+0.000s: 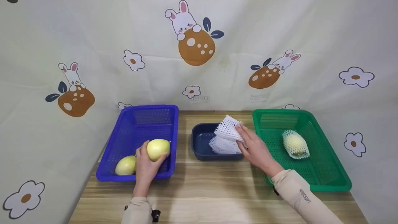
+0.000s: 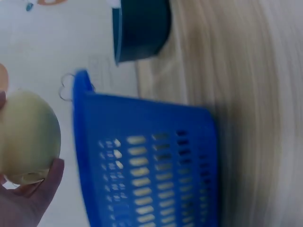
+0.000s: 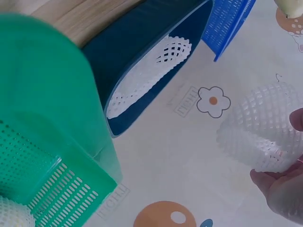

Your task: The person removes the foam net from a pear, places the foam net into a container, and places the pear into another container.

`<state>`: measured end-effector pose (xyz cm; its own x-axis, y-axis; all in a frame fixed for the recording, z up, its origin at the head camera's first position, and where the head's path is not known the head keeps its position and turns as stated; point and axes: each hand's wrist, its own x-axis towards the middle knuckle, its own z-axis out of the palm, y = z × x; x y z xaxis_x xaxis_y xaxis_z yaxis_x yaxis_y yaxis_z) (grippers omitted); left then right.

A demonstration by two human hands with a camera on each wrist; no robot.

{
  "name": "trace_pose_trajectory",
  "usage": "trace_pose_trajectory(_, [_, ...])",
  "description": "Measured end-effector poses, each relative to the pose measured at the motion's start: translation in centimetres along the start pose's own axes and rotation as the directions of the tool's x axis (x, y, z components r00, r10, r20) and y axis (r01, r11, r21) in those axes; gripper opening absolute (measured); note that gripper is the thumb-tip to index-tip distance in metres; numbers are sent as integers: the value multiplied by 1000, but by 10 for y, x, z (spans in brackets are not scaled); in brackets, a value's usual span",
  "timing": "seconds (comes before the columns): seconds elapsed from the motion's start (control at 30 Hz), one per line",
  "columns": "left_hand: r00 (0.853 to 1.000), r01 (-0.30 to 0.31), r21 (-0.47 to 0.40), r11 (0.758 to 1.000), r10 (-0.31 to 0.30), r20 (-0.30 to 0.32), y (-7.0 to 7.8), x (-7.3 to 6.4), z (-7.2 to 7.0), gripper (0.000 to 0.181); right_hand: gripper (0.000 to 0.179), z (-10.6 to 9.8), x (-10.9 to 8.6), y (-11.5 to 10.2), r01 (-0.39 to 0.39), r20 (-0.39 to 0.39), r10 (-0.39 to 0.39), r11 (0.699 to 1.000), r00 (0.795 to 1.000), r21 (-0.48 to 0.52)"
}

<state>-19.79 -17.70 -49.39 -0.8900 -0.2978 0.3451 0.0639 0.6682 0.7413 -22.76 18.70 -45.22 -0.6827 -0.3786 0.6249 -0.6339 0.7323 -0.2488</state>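
My left hand point(image 1: 146, 165) grips a pale yellow-green pear point(image 1: 158, 149) over the right front part of the blue basket point(image 1: 175, 140). A second pear point(image 1: 126, 165) lies in that basket, partly behind the hand. With thumb and fingers my right hand point(image 1: 256, 151) holds a white foam net sleeve point(image 1: 229, 128) above the small dark blue bin point(image 1: 199, 155). More foam net point(image 1: 224, 146) lies inside the bin. In the right wrist view the held sleeve point(image 3: 260, 127) bulges open and looks hollow.
At the right stands a green basket point(image 1: 329, 183) with a net-wrapped pear point(image 1: 295, 144) in it. The bin sits between the two baskets on the wooden table point(image 1: 205, 193). A printed cloth point(image 1: 230, 81) hangs behind and at the sides.
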Motion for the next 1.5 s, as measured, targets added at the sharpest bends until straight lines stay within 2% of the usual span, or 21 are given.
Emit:
trace_pose_trajectory(0.2, [997, 77, 113, 991, -79, 19, -27, 12, -4, 80, 55, 13, 9, 5, 3, 79, 3, 997, 997, -75])
trace_pose_trajectory(0.37, [992, 115, 153, 982, -122, 38, -38, 15, -3, 81, 60, 28, 15, 9, -23, 158, 39, 995, 987, -97])
trace_pose_trajectory(0.47, [992, 107, 162, 981, -116, 46, -38, 19, -1, 82, 63, 39, 16, 10, -39, 202, 58, 995, 978, -95])
trace_pose_trajectory(0.7, [986, 68, 227, 972, -100, 131, -32, 32, 3, 81, 66, 65, 15, 6, -17, 270, 44, 995, 962, -100])
trace_pose_trajectory(0.93, [972, -21, 339, 941, -59, 226, -31, 42, 6, 80, 65, 85, 10, 4, -28, 334, 73, 990, 940, -136])
trace_pose_trajectory(1.0, [964, -43, 362, 931, -56, 259, -30, 43, 8, 79, 65, 90, 7, 4, -36, 365, 87, 989, 927, -143])
trace_pose_trajectory(1.17, [946, -63, 376, 925, -64, 316, -27, 44, 17, 79, 66, 98, -1, 5, -40, 467, 117, 985, 876, -171])
trace_pose_trajectory(1.23, [944, -63, 377, 924, -68, 324, -26, 43, 21, 79, 66, 101, -5, 6, -41, 504, 126, 983, 855, -176])
trace_pose_trajectory(1.3, [944, -57, 377, 925, -73, 323, -26, 42, 24, 80, 66, 103, -8, 6, -52, 522, 135, 984, 842, -170])
trace_pose_trajectory(1.4, [948, -49, 376, 925, -76, 311, -25, 42, 27, 81, 66, 104, -11, 6, -55, 530, 141, 983, 836, -174])
trace_pose_trajectory(1.43, [949, -47, 376, 925, -77, 307, -25, 42, 28, 81, 66, 105, -12, 6, -53, 523, 139, 983, 841, -176])
trace_pose_trajectory(1.5, [948, -46, 379, 924, -79, 309, -25, 43, 30, 80, 65, 105, -12, 6, -35, 491, 124, 982, 863, -185])
